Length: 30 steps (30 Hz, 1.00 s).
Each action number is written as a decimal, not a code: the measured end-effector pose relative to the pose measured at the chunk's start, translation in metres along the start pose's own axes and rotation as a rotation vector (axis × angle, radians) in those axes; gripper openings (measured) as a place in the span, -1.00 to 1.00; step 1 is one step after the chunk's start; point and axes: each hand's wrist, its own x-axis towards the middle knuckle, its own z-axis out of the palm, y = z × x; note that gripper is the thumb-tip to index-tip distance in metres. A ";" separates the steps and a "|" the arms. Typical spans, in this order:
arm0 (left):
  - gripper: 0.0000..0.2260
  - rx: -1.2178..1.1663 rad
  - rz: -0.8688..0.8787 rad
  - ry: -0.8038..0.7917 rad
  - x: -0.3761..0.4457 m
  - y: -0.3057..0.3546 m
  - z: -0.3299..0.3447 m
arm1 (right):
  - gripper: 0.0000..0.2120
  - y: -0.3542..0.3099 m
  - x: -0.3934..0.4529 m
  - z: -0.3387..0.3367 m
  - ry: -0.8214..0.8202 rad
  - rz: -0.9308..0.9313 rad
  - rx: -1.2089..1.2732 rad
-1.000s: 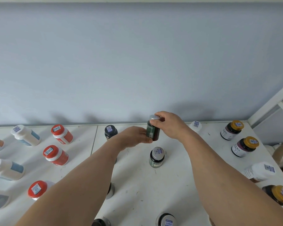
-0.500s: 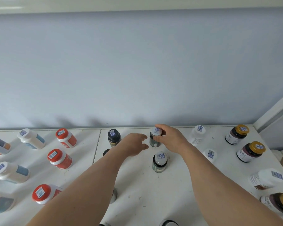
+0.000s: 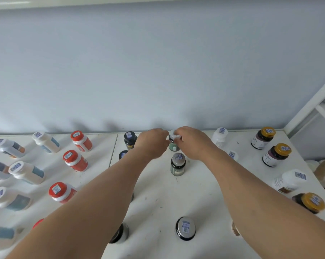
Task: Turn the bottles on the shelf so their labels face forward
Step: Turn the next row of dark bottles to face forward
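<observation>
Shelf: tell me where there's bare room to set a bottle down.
Free: the shelf patch between the forearms, bordered by the silver-capped green bottle behind and the black bottle in front. Crowded: the red-capped bottles at left, the gold-capped bottles at right.

soft, even daylight fills the scene, bright with no harsh glare. faint grey shadows of the bottles and hands rise on the pale blue wall (image 3: 158,71) above the shelf's (image 3: 158,193) back edge. wide-angle distortion makes bottles lean outward near the left and right edges. fine detail is slightly blurred, labels unreadable.
</observation>
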 end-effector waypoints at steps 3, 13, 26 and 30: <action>-0.74 0.116 0.082 0.099 -0.020 0.012 -0.008 | -0.75 -0.006 -0.018 -0.004 -0.018 -0.073 -0.159; -0.77 0.244 0.162 0.214 -0.100 0.042 -0.024 | -0.69 -0.014 -0.100 -0.017 -0.003 -0.063 -0.250; -0.72 0.085 0.246 0.270 -0.225 0.110 -0.021 | -0.64 -0.017 -0.269 -0.033 0.118 0.166 -0.099; -0.71 0.018 0.285 0.263 -0.261 0.136 -0.007 | -0.63 -0.008 -0.322 -0.036 0.152 0.200 -0.013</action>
